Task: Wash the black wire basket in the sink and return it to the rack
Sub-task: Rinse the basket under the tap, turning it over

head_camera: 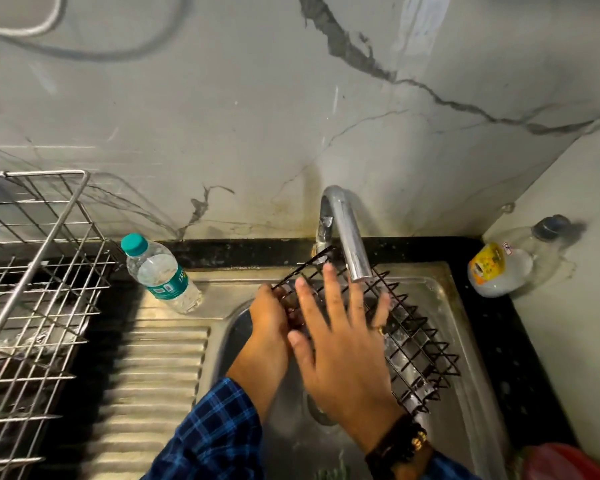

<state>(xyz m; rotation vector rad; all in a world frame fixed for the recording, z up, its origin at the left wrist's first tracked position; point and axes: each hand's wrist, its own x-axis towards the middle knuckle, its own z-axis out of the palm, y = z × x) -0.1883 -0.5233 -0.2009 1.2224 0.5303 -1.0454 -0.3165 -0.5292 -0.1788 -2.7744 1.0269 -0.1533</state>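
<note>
1. A single wide-angle view, worn on the person's head
2. It looks forward and steeply down on the sink (440, 282) from close above, facing the wall (222, 116) behind the tap (347, 230)
3. The lens bends straight lines at the edges; the basket (420, 344) sits mid-frame within arm's reach, the rack (45, 172) cut off at the left edge
</note>
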